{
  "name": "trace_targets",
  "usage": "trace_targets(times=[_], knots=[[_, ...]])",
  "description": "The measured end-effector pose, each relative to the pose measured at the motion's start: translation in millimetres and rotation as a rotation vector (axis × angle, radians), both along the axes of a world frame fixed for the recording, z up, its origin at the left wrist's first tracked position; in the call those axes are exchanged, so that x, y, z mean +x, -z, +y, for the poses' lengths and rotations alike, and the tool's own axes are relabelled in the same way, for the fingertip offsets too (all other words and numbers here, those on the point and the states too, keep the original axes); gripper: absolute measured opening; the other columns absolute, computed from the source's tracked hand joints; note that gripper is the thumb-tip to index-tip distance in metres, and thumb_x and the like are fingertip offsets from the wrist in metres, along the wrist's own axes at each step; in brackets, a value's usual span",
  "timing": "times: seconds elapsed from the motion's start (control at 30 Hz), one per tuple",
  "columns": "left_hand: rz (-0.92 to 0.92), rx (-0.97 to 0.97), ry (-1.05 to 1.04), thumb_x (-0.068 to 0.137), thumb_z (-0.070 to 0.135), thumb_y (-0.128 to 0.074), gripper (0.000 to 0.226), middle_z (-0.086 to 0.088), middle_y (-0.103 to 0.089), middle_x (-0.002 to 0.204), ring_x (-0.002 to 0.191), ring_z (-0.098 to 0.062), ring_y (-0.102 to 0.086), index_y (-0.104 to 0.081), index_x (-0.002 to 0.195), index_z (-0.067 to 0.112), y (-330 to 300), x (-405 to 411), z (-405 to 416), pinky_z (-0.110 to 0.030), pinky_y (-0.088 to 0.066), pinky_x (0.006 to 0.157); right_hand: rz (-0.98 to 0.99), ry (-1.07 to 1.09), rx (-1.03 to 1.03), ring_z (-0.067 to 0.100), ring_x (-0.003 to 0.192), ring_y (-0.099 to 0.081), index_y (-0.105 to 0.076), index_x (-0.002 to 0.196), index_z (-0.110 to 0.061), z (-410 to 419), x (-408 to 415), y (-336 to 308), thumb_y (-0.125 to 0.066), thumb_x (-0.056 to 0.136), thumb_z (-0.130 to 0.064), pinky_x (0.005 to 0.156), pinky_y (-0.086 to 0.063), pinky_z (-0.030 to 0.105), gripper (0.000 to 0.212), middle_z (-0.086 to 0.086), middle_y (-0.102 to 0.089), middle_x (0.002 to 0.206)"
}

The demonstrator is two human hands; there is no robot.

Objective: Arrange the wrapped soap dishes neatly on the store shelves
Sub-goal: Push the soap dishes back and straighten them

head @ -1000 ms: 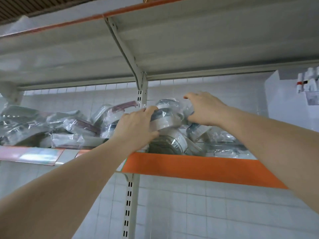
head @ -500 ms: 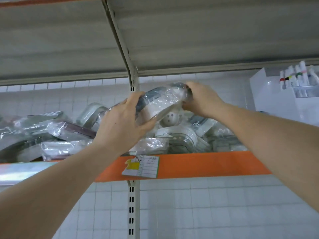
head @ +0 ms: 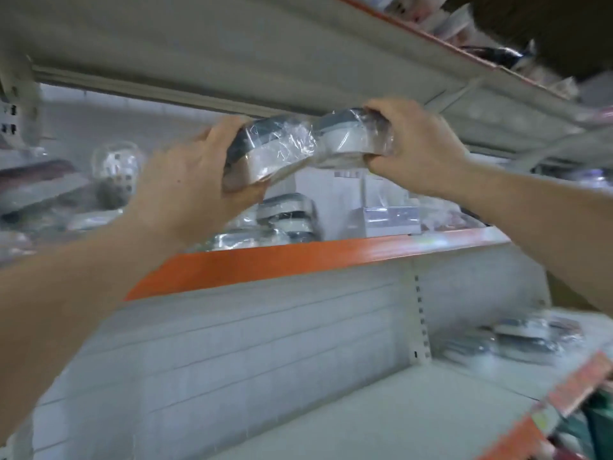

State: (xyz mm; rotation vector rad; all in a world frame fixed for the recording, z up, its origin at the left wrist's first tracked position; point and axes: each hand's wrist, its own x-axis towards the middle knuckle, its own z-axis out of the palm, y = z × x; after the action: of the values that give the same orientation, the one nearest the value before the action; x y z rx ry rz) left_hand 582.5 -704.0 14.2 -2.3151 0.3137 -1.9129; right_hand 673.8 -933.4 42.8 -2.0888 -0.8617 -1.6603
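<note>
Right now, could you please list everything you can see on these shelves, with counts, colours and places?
Held dishes: two, grey and white, clear wrap, gripped at both ends in front of the middle shelf.
Stacked dishes: a few, grey-white, middle shelf.
Blurred dishes: several, count unclear, middle shelf, left.
Lower dishes: a few, lower shelf, right.
White box: one, middle shelf.
Shelf edge: orange.
Left hand: grips the left end.
Right hand: grips the right end.

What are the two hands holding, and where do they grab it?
A plastic-wrapped soap dish: left hand grips its left end, right hand its right end.
</note>
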Motion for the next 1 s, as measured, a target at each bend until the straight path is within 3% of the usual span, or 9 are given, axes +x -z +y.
trace_targets(times=[0.17, 0.33, 0.5, 0.57, 0.67, 0.83, 1.0], knots=[[0.089, -0.049, 0.232, 0.079, 0.051, -0.065, 0.064, -0.011, -0.06, 0.113, 0.103, -0.037, -0.055, -0.045, 0.128, 0.016, 22, 51, -125, -0.038, -0.037, 0.08, 0.063, 0.125, 0.005, 0.024, 0.114, -0.049, -0.047, 0.133, -0.016, -137, -3, 45, -0.061, 0.073, -0.029, 0.085, -0.031, 0.023, 0.062, 0.006, -0.055, 0.125], [0.179, 0.014, 0.329, 0.068, 0.065, -0.041, 0.077, -0.012, -0.062, 0.112, 0.1, -0.036, -0.059, -0.042, 0.131, 0.02, 64, 102, -254, -0.04, -0.044, 0.08, 0.18, 0.243, -0.044, 0.023, 0.118, -0.046, -0.046, 0.134, -0.015, -273, 16, 95, -0.067, 0.077, -0.016, 0.088, -0.029, 0.02, 0.061, 0.007, -0.053, 0.129], [0.361, 0.118, 0.352, 0.071, 0.061, -0.049, 0.077, -0.01, -0.06, 0.121, 0.104, -0.034, -0.059, -0.044, 0.133, 0.016, 112, 161, -349, -0.039, -0.046, 0.08, 0.37, 0.327, -0.129, 0.024, 0.118, -0.046, -0.046, 0.136, -0.016, -371, 65, 151, -0.07, 0.077, -0.015, 0.086, -0.029, 0.021, 0.063, 0.009, -0.052, 0.13], [0.45, 0.133, 0.327, 0.077, 0.054, -0.059, 0.07, -0.005, -0.059, 0.124, 0.107, -0.03, -0.057, -0.042, 0.136, 0.021, 129, 186, -371, -0.034, -0.041, 0.079, 0.431, 0.337, -0.185, 0.022, 0.12, -0.044, -0.046, 0.135, -0.02, -393, 93, 170, -0.07, 0.077, -0.018, 0.086, -0.031, 0.023, 0.063, 0.006, -0.051, 0.131], [0.565, 0.172, 0.215, 0.081, 0.052, -0.059, 0.069, 0.004, -0.05, 0.136, 0.116, -0.025, -0.051, -0.033, 0.141, 0.028, 153, 226, -391, -0.03, -0.037, 0.082, 0.514, 0.348, -0.209, 0.022, 0.122, -0.042, -0.043, 0.137, -0.021, -410, 139, 198, -0.068, 0.08, -0.021, 0.093, -0.035, 0.03, 0.063, 0.004, -0.05, 0.131], [0.656, 0.207, 0.124, 0.083, 0.05, -0.058, 0.068, 0.012, -0.047, 0.137, 0.121, -0.016, -0.047, -0.03, 0.142, 0.031, 197, 315, -396, -0.027, -0.035, 0.089, 0.593, 0.375, -0.158, 0.02, 0.12, -0.041, -0.041, 0.138, -0.024, -409, 231, 240, -0.064, 0.081, -0.023, 0.09, -0.038, 0.03, 0.062, 0.001, -0.05, 0.127], [0.69, 0.128, 0.032, 0.079, 0.046, -0.062, 0.071, 0.009, -0.048, 0.138, 0.126, -0.017, -0.041, -0.034, 0.142, 0.028, 230, 430, -388, -0.027, -0.02, 0.096, 0.627, 0.406, -0.176, 0.022, 0.122, -0.04, -0.04, 0.137, -0.021, -393, 351, 256, -0.061, 0.081, -0.022, 0.092, -0.04, 0.032, 0.059, 0.003, -0.05, 0.129]])
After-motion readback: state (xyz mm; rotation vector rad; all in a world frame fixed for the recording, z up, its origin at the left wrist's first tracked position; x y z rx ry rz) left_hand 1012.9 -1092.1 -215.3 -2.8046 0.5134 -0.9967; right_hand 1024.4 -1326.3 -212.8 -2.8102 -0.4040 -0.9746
